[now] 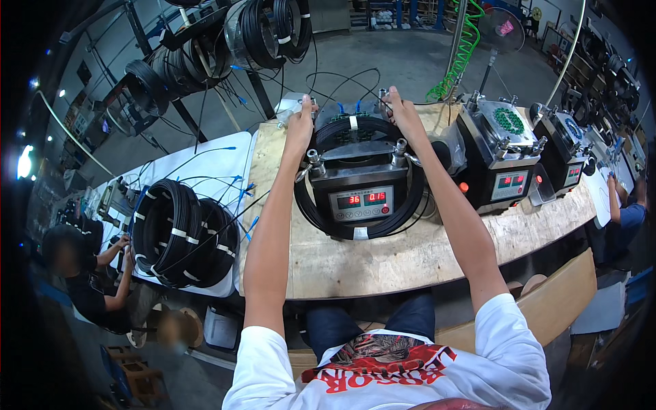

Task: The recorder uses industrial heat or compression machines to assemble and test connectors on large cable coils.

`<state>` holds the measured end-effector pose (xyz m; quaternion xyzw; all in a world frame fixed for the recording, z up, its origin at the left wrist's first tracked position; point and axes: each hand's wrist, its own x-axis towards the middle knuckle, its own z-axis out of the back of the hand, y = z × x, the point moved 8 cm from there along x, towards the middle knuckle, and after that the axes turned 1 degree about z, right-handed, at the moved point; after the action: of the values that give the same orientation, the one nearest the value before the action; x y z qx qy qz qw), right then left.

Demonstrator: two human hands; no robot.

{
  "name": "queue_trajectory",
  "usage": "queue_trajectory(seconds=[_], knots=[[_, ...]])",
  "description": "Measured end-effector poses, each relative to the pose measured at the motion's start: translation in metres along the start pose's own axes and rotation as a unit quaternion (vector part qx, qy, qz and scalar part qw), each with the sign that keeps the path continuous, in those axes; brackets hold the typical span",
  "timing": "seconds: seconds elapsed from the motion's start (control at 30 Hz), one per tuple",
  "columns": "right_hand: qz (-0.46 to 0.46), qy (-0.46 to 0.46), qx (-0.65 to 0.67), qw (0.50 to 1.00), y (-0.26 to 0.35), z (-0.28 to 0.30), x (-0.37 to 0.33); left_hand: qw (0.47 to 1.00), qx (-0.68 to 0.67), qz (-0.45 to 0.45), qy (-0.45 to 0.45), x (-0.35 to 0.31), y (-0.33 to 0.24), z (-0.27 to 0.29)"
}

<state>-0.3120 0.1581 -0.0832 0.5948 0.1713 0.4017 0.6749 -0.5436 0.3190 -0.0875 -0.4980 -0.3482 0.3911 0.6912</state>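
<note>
In front of me stands a black polishing machine [321, 189] with a red-digit display panel [362, 203] on its near face. A coil of black cable [311, 222] is looped round the machine, bound with white ties. My left hand [301, 121] is closed at the far left corner post, and my right hand [403, 115] at the far right one; the fingers partly cover the posts. Two near metal corner posts [398, 152] with lever handles stand untouched. Between my hands, blue-tipped connectors [358, 106] and a green-patterned plate show behind the coil.
Two similar machines [502, 171] stand to the right on the wooden table [383, 263]. Stacked cable coils [179, 229] lie on a white table at left, where another person [92, 270] works. More coils [184, 72] hang on a rack. A green spiral hose [459, 58] hangs behind.
</note>
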Motion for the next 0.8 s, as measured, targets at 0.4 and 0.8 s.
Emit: queue_trajectory(seconds=[0.4, 0.8], knots=[[-0.009, -0.018, 0.023, 1.0, 0.004, 0.001, -0.005, 0.998, 0.057, -0.023, -0.033, 0.0, 0.0, 0.004], [0.005, -0.025, -0.018, 0.999, 0.001, 0.004, -0.002, 0.999, 0.006, -0.045, -0.018, -0.008, -0.013, 0.001]])
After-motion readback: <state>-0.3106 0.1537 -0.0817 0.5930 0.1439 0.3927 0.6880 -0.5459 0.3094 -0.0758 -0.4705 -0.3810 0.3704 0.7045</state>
